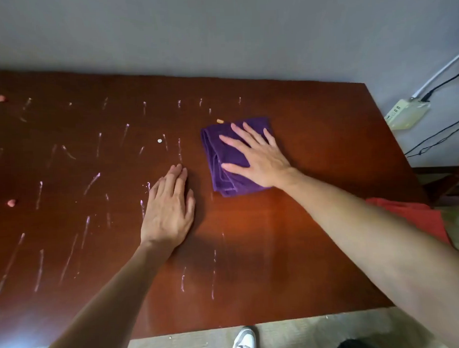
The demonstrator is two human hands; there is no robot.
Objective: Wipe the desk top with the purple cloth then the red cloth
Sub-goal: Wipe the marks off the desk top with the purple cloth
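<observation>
Stretching across most of the view, the brown wooden surface (290, 223) runs out of frame on the left, and glare washes out its near left corner. Pale chalky streaks (92, 180) cover its left and middle parts; the right part looks bare. A red thing (417, 216), partly hidden behind the right forearm off the surface's right edge, may be a cloth, though that is hard to tell. The folded purple cloth (222, 158) lies right of centre, with the right hand (259, 162) pressed flat on it, fingers spread, covering its right half. The left hand (168, 209) rests palm down just beside the cloth, fingers together, gripping nothing. A power strip (407, 113) sits by the wall. Small crumbs lie scattered: pink bits (12, 202) far left, a white dot (159, 141), an orange bit (220, 121) touching the cloth's far edge.
</observation>
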